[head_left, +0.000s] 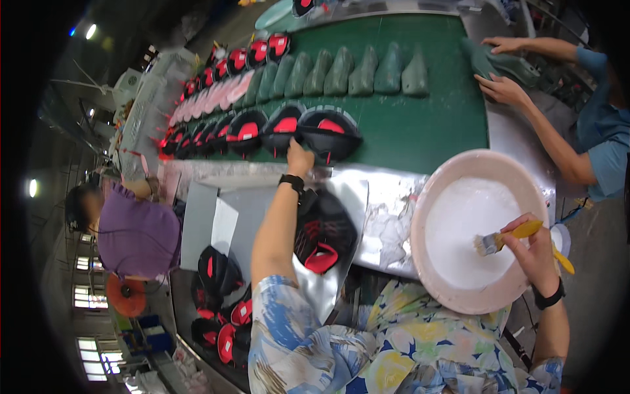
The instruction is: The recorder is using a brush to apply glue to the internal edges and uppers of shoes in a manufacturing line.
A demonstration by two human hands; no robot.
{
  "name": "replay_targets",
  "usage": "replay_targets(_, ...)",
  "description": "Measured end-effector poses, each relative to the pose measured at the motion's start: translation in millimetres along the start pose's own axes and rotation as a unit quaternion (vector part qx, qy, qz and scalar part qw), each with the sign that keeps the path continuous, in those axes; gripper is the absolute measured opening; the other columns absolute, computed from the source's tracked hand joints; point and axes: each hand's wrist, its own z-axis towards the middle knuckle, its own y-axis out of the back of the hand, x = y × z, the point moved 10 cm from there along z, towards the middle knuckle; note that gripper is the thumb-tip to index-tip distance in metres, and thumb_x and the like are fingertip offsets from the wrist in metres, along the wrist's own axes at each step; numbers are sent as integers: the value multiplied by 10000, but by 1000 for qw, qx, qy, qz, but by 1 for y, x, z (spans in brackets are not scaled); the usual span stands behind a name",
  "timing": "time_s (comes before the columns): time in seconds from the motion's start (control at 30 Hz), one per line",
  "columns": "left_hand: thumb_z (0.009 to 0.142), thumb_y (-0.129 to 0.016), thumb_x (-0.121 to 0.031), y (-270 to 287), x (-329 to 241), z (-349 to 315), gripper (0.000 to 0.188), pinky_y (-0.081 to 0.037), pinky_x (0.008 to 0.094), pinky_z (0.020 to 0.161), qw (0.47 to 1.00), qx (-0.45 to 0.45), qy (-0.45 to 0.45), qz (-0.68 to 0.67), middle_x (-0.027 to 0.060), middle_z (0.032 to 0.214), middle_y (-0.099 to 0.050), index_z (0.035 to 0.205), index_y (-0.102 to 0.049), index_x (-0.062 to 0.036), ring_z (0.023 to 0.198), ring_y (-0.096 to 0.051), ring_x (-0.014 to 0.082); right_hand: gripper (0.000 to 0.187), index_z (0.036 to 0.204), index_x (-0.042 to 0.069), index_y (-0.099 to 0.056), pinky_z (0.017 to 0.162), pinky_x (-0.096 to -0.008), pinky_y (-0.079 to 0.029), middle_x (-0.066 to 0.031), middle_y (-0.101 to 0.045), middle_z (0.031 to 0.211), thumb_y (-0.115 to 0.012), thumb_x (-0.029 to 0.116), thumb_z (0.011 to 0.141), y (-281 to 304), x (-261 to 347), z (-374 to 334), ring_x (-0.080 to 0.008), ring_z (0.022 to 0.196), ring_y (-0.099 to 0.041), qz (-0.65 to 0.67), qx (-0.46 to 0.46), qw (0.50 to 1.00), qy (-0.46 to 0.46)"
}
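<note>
My left hand reaches to the near edge of the green conveyor belt. Its fingers are curled at the rim of a black shoe upper with a red insert, the rightmost in the near row; the exact grip is partly hidden. In my right hand is a paintbrush with a yellow handle, its bristles pointing left. The brush is over a pink basin holding white liquid. Below my left forearm, another black and red shoe upper lies on the metal table.
Green shoe lasts stand in a row on the belt, with pink pieces left of them. More uppers are piled at lower left. A co-worker's hands hold a last at right; a person in purple is at left.
</note>
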Motion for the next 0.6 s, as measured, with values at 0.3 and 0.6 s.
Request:
replay_targets(0.3,747,-627,5,77,-53,-266,529,-419,469,1066,885,272,-371,64,168,1388,-540,1267,-563,-74,1336,-479,331,166,955,-24,-641,686,-274,-523,-86,-692,814,-714,116,905,-50,-4,45,-144,744,-664,-17,52,997,51)
replay_targets(0.6,943,-589,-193,156,-65,-219,420,-549,375,904,951,90,-249,-162,91,1157,-668,1345,-518,-95,992,-666,274,174,860,26,-603,708,-403,-504,-161,-666,820,-743,126,835,-72,1,-1,-342,779,-654,-198,203,936,207)
